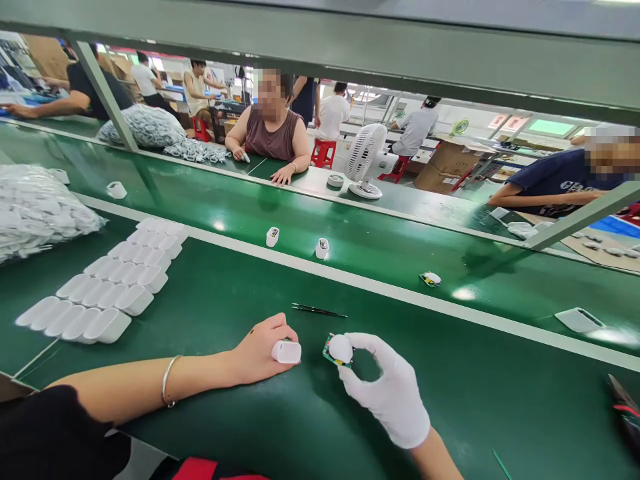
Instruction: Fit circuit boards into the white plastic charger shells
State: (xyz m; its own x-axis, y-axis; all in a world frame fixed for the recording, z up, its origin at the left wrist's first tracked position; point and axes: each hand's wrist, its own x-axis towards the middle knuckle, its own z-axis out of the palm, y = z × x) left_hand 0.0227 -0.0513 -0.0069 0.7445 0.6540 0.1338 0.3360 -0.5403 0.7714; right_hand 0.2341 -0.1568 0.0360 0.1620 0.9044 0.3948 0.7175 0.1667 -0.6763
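Note:
My bare left hand [263, 350] is closed around a white plastic charger housing [289, 353], one end of it facing me. In a white glove, my right hand [387, 383] pinches a small green circuit board [330, 353] between thumb and fingers. A round white piece [341, 349] sits on top of that board. The two hands are apart, with the board just right of the housing. Behind them black tweezers [319, 310] lie on the green bench. Rows of white housings [95, 293] stand to the left.
Across the white strip [350, 277], two housings with parts inside [273, 237] and another circuit board [431, 279] lie on the green surface. A bag of white parts [40, 207] sits far left. Dark-handled pliers [625, 413] lie right. A metal shelf beam [320, 47] crosses above; several people work beyond.

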